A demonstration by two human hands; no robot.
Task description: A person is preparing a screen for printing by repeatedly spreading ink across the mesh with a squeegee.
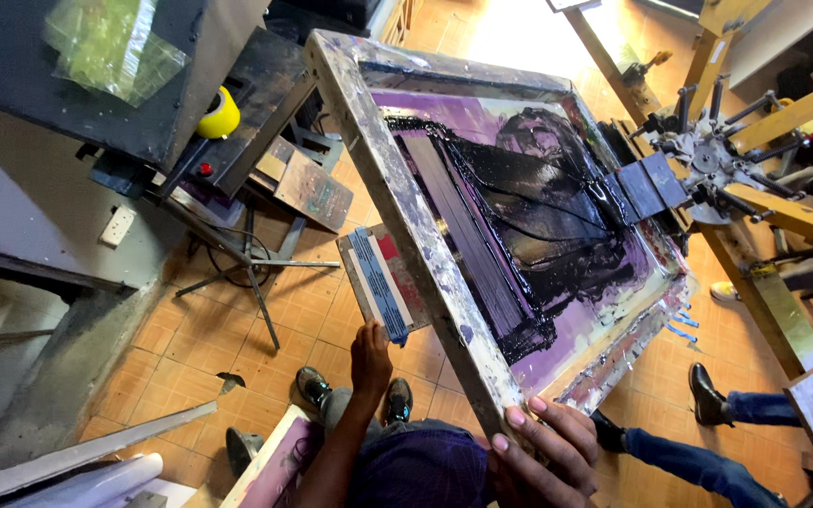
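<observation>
— Orange floor tiles spread below everything in the head view, with a grey wall on the left and a yellow-armed printing carousel on the right. What are the hands doing?

— The right hand grips the near corner of a big wooden screen frame, fingers curled over the edge and pressed onto the wood. The frame stands tilted up, its purple mesh smeared with thick black ink.

— And the left hand?

— The left hand reaches up with the arm outstretched, fingers closed on the lower end of a squeegee with a blue blade, held just beside the frame's outer rail.

— Anything else around?

— A yellow tape roll sits on a dark stand at upper left. Another person's legs in jeans and dark shoes stand at lower right.
</observation>
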